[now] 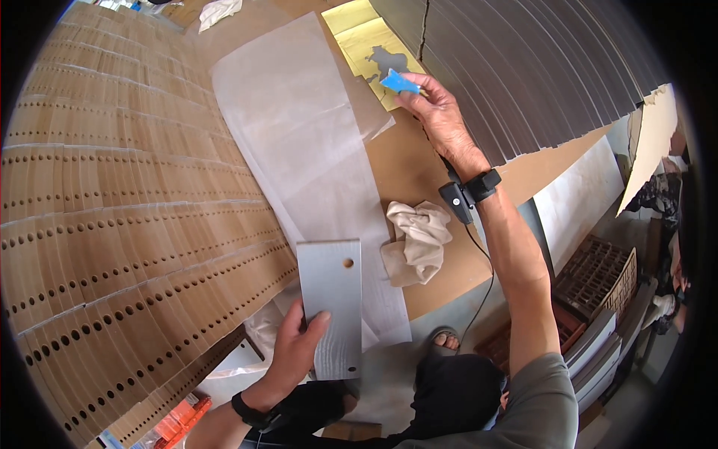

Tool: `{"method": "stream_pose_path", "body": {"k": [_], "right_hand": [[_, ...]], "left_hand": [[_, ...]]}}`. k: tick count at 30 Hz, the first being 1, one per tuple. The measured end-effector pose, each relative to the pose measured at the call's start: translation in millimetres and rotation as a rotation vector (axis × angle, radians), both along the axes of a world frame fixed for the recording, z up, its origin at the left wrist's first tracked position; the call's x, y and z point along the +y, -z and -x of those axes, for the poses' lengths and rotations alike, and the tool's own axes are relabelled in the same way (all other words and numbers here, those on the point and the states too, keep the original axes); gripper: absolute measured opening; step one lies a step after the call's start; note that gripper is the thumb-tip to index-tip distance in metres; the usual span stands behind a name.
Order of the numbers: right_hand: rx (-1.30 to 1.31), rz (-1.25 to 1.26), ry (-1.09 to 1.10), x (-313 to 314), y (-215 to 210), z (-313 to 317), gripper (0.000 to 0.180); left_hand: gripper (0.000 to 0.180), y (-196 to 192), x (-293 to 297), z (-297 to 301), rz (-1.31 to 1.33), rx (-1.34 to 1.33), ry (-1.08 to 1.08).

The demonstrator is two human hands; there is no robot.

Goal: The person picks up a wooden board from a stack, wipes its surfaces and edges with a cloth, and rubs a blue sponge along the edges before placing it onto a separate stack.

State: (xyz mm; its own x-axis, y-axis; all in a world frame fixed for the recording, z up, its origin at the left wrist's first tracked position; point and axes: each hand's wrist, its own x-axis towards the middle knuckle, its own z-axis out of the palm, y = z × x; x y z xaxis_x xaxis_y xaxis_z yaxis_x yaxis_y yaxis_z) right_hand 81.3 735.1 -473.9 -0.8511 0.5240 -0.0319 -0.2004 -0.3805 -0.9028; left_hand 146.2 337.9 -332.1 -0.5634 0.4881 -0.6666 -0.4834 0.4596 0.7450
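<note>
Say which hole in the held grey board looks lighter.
The upper hole, at the end beyond the left hand, shows tan; the lower hole, at the grey board's near end, looks dark.

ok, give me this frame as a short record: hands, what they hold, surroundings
left hand: holds grey board, thumb on its face
board: one round hole near each end
right hand: pinches small blue piece
blue piece: over yellow sheet by grey patch; contact unclear
cloth: cream, crumpled, between the two hands
left side: stacked brown panels, rows of round holes
upper right: stacked dark grey panels
lower right: brown crate
</note>
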Motion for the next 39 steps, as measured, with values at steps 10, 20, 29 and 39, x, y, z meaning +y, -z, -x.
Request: {"method": "stream_pose_path", "body": {"k": [10, 20, 29, 39], "right_hand": [[-0.293, -1.016, 0.377, 49, 1, 46, 0.032], [-0.504, -1.388, 0.015, 85, -23, 79, 0.033], [-0.381, -1.557, -0.061, 83, -3, 99, 0.033], [-0.538, -1.423, -0.038, 81, -2, 88, 0.031]], "left_hand": [[0.056, 58, 171, 93, -0.081, 0.434, 0.131], [0.095, 140, 235, 143, -0.073, 0.824, 0.585], [0.085, 124, 268, 136, 0.245, 0.802, 0.644], [0.078, 129, 263, 137, 0.227, 0.865, 0.587]]}}
